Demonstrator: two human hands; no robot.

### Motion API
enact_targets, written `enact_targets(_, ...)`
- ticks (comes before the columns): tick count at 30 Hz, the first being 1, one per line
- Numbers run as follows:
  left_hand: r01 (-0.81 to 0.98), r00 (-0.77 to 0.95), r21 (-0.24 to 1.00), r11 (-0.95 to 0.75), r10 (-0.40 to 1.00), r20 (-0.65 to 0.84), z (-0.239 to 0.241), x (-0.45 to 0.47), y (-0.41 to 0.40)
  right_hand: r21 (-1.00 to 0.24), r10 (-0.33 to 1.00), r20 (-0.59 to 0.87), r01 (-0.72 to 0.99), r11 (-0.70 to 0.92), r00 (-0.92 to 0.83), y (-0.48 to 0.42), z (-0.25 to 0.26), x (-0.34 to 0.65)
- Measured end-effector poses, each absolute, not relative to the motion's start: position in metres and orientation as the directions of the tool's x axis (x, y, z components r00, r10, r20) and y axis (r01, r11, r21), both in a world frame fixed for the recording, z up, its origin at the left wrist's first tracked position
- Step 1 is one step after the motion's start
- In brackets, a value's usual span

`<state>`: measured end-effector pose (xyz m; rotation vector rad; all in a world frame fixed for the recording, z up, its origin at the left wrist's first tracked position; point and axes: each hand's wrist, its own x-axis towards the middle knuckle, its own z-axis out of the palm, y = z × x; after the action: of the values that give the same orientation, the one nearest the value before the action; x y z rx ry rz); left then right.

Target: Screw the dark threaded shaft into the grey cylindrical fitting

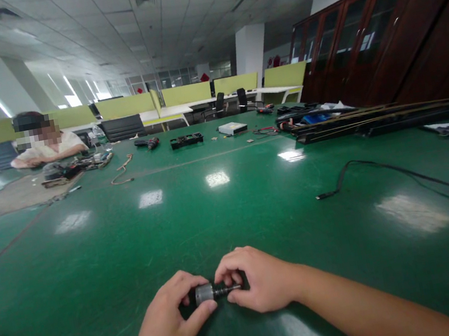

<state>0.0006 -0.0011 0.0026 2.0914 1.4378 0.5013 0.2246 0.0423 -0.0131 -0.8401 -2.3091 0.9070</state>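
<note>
A small metal cylindrical part (204,294) lies sideways low over the green tabletop (216,221). It has a smooth grey barrel on the left, a dark ribbed or threaded middle and a thin shaft pointing right. My left hand (175,310) is closed around the barrel, thumb on the near side and forefinger on the far side. Around the shaft end curls my right hand (261,280), its fingertips by the dark middle and its thumb near the shaft's tip. Whether the right fingertips press on the metal is hard to see.
A black cable (406,166) curves across the right side. Farther back are a power drill (148,143), a black plastic frame (186,140), a white box-like device (232,128) and long dark strips (363,119). Another person (49,146) sits at the far left.
</note>
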Motion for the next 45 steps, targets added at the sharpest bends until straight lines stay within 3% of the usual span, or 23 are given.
enact_targets(20,0.737,0.336,0.620,-0.269,0.942,0.009,0.0028,0.0019,-0.0006,-0.636,0.639,0.231,0.383,0.670,-0.733,0.0445,-0.0131,0.2233)
enact_targets(45,0.744,0.340,0.616,-0.260,0.940,-0.014,0.0035,0.0021,-0.0008,-0.674,0.663,0.259,0.361,0.645,-0.702,0.0442,-0.0176,0.2225)
